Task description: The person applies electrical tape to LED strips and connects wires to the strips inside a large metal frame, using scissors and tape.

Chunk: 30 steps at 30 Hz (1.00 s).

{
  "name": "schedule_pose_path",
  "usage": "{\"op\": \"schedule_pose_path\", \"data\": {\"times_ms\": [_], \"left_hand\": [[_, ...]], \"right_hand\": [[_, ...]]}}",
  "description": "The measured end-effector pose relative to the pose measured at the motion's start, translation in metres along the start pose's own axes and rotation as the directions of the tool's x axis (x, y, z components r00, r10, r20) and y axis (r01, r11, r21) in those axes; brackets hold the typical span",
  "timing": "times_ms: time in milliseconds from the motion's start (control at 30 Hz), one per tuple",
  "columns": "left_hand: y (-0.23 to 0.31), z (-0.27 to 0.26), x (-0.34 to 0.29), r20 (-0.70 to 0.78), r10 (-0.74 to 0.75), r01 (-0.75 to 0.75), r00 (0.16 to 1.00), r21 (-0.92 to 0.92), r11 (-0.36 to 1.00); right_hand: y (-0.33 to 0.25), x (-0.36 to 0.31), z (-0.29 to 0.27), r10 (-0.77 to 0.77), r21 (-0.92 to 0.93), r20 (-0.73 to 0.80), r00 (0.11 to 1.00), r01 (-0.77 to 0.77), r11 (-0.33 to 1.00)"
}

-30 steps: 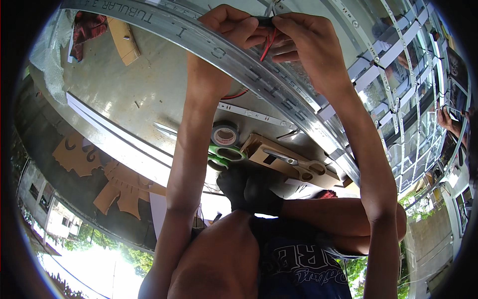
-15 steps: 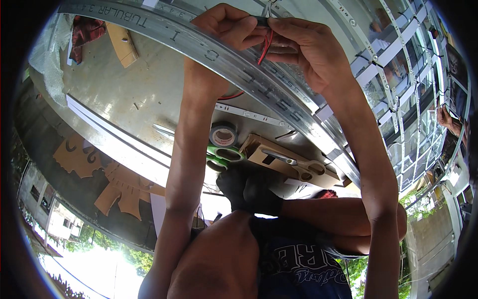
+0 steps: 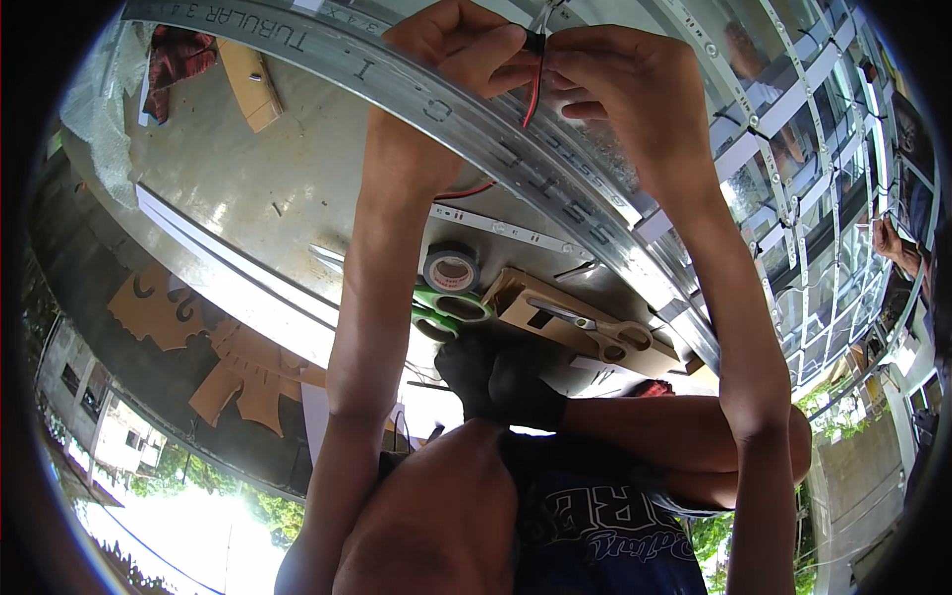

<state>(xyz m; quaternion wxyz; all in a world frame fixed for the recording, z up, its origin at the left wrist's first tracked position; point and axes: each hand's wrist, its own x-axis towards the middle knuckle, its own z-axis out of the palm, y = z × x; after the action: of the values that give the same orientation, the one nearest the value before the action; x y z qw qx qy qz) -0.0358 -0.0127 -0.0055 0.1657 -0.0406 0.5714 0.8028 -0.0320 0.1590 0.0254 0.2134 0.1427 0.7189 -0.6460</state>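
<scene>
Head view: black piece (image 3: 535, 43), red wire (image 3: 535, 94) near dark-lettered metal tube (image 3: 471, 137).

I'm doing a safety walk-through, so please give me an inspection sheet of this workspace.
Surface: grey surface, small specks visible.
Things in hand: small black piece.
Clutter: tape roll, green-handled scissors, beige-handled scissors lying on cardboard.
Grip: left hand pinches the black piece; right hand beside it, hold unclear.
Cables: red wire hangs below the black piece.
Surroundings: light-strip lattice and another person's hand at right.
</scene>
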Motion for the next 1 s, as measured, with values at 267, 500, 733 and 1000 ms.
{"op": "schedule_pose_path", "data": {"times_ms": [267, 500, 733, 1000], "left_hand": [[0.005, 0.018, 0.004, -0.178, -0.177, 0.188, 0.968, 0.042, 0.981], [-0.002, 0.024, -0.007, 0.071, 0.182, -0.194, 0.981, 0.496, 0.846], [-0.007, 0.029, -0.012, 0.073, 0.319, -0.300, 0.945, 0.583, 0.755], [-0.012, 0.027, -0.019, 0.049, 0.203, -0.205, 0.978, 0.414, 0.887]], "right_hand": [[-0.016, -0.006, 0.001, 0.002, -0.166, -0.058, 0.998, -0.012, 0.986], [-0.013, -0.004, -0.004, 0.083, 0.050, 0.000, 0.997, -0.083, 0.995], [-0.006, -0.002, -0.004, 0.054, -0.059, 0.103, 0.993, -0.048, 0.997], [0.005, 0.005, -0.006, -0.028, -0.107, 0.093, 0.995, 0.038, 0.993]]}}
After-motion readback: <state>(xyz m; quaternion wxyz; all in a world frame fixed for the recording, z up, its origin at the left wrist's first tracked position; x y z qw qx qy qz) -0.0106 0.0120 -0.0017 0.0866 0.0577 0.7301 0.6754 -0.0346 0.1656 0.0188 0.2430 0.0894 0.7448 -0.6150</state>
